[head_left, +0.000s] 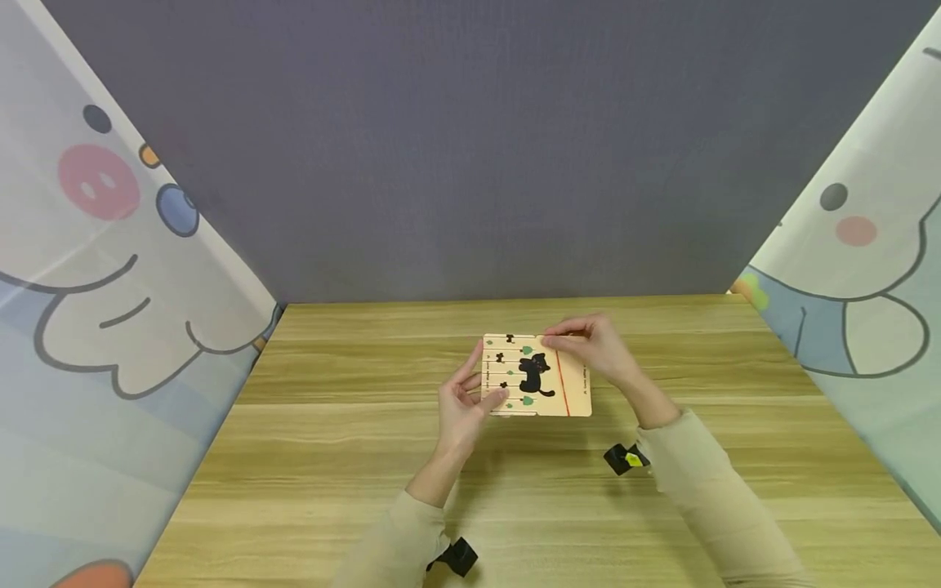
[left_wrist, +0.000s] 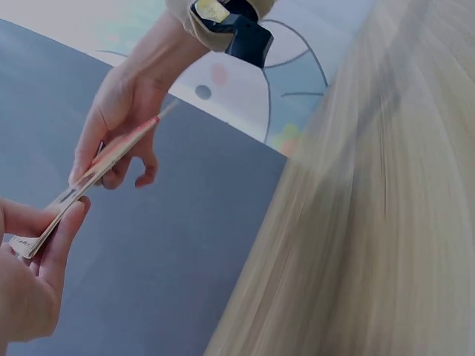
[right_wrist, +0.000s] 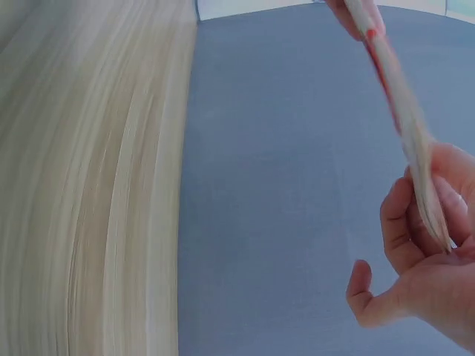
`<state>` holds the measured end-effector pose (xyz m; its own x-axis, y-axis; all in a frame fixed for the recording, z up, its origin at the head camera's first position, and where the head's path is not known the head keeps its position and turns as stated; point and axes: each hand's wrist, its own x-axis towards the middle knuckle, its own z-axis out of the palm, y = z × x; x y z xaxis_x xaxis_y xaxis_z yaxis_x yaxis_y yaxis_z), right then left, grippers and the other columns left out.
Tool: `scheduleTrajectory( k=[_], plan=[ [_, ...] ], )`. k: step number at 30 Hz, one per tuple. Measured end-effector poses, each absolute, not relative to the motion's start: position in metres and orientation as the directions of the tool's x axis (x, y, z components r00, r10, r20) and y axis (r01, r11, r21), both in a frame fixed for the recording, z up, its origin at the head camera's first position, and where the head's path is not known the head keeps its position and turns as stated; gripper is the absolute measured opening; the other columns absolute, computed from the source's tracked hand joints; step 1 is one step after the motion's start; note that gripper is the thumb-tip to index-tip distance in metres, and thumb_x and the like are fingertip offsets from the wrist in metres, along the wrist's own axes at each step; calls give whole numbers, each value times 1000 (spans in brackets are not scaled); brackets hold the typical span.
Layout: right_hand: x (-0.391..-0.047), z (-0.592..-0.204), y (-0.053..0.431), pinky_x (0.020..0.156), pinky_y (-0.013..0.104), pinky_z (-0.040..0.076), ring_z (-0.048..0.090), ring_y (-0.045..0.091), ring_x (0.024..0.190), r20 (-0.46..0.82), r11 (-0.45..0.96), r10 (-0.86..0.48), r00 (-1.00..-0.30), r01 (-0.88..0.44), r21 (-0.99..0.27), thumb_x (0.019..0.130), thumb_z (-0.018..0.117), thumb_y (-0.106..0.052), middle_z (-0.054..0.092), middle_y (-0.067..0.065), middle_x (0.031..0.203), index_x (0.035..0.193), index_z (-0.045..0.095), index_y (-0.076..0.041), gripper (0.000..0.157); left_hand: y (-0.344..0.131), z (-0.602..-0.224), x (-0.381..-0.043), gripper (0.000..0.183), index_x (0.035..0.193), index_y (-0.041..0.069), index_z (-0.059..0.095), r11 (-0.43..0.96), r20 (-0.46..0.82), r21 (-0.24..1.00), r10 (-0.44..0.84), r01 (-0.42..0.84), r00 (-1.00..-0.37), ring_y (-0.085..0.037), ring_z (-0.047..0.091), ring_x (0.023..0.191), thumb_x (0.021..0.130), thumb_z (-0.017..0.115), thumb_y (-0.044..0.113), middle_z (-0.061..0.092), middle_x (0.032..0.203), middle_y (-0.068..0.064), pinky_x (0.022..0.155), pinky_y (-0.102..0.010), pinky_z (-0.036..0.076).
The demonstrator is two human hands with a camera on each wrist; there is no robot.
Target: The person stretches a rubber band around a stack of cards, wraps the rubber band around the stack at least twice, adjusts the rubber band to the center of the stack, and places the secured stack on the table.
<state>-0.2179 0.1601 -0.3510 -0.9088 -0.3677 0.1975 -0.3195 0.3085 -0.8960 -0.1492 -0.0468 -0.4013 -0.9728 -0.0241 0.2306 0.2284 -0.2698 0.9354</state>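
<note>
A cream notebook (head_left: 573, 367) with a black cat print and a red elastic band (head_left: 562, 380) is held above the table, its cover facing up. My left hand (head_left: 461, 412) grips its left end, thumb on the cover and fingers underneath. At the far edge, near the band, my right hand (head_left: 603, 351) pinches it between thumb and forefinger. The left wrist view shows the notebook (left_wrist: 111, 157) nearly edge-on between both hands. In the right wrist view its layered edge (right_wrist: 415, 141) runs down to the fingers of the right hand (right_wrist: 445, 297).
A wooden table (head_left: 331, 457) lies beneath the hands. The grey wall (head_left: 470, 163) rises behind it, with cartoon-print curtains (head_left: 110, 269) on both sides. A black strap piece with a yellow spot (head_left: 623, 459) hangs by the right wrist, and another black piece (head_left: 461, 557) by the left.
</note>
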Motion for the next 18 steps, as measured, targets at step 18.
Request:
scheduleTrajectory(
  k=[18],
  plan=[
    [-211, -335, 163, 72, 24, 48, 57, 12, 82, 356, 334, -241, -903, -421, -843, 80, 65, -9, 64, 16, 98, 98, 65, 2, 20, -48, -404, -153, 76, 131, 13, 43, -330, 201, 920, -70, 213, -977, -8, 49, 40, 66, 60, -22, 61, 96, -27, 46, -19, 53]
  ],
)
